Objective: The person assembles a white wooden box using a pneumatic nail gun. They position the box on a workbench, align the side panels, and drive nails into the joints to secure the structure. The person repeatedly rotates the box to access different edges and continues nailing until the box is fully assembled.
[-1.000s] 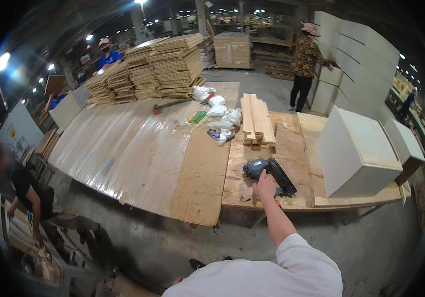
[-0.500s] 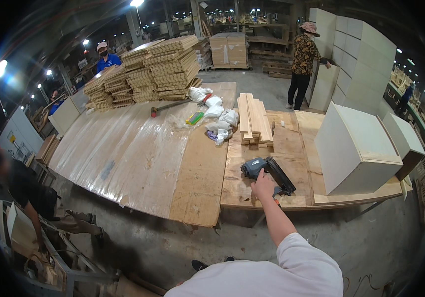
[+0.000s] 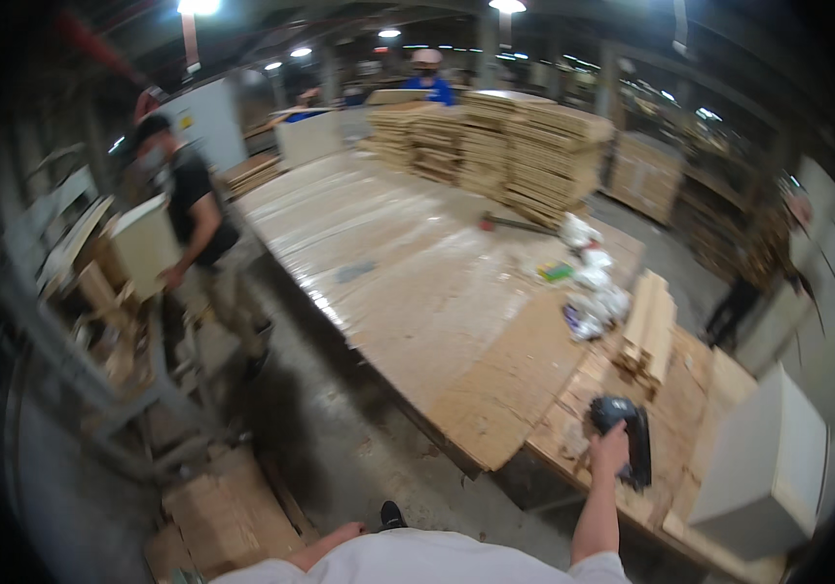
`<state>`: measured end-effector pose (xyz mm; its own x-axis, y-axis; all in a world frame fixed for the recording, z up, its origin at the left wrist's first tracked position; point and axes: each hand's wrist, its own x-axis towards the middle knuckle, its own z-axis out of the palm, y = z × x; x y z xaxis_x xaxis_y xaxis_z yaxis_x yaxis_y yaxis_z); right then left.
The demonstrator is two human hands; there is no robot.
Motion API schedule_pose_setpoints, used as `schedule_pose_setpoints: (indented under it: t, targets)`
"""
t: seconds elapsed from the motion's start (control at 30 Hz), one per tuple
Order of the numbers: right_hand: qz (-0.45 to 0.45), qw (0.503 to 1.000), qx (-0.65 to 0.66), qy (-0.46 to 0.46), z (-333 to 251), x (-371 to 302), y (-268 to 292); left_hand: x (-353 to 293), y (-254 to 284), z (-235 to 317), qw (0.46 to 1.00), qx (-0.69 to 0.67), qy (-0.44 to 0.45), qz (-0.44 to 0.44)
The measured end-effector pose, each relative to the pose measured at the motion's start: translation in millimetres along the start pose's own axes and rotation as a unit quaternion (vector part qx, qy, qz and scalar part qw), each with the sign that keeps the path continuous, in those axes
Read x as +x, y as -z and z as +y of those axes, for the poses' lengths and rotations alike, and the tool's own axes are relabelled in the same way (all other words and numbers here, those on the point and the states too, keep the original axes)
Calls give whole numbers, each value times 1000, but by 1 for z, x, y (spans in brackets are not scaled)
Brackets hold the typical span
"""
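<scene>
A dark grey and black nail gun (image 3: 638,446) lies on the wooden worktable at the right. My right hand (image 3: 609,450) is closed round its handle, the forearm coming up from the lower edge. My left hand (image 3: 347,531) hangs low near my body, away from the table; it is small and blurred, so its fingers cannot be made out. Just beyond the nail gun lies a bundle of pale wooden strips (image 3: 649,326). To the right of the gun stands a white box-shaped cabinet (image 3: 763,472).
A film-covered table (image 3: 379,282) spreads to the left, bearing stacked slatted panels (image 3: 534,161), white plastic bags (image 3: 600,304) and a red-headed hammer (image 3: 488,224). A co-worker (image 3: 205,219) handles a pale panel at far left. Flat cardboard (image 3: 233,511) lies low at left.
My view has swung left, so the table and nail gun sit further right. My left hand has come into view. The co-worker at left now stands more upright with the panel.
</scene>
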<state>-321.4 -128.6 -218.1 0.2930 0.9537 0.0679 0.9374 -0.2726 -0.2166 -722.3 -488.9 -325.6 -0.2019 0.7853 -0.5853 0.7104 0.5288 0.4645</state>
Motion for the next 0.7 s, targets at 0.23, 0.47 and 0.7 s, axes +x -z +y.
schedule_pose_setpoints:
  t: [0.23,0.47,0.7]
  targets:
    - [2,1000,-16,13,2,0,-10,-2,-7,-5,998,-31,24,-42]
    - [20,999,-41,17,4,3,-11,-4,-4,-3,996,-31,76,-47]
    - [20,999,-30,38,1,1,-12,1,-2,-12,996,-48,68,-15]
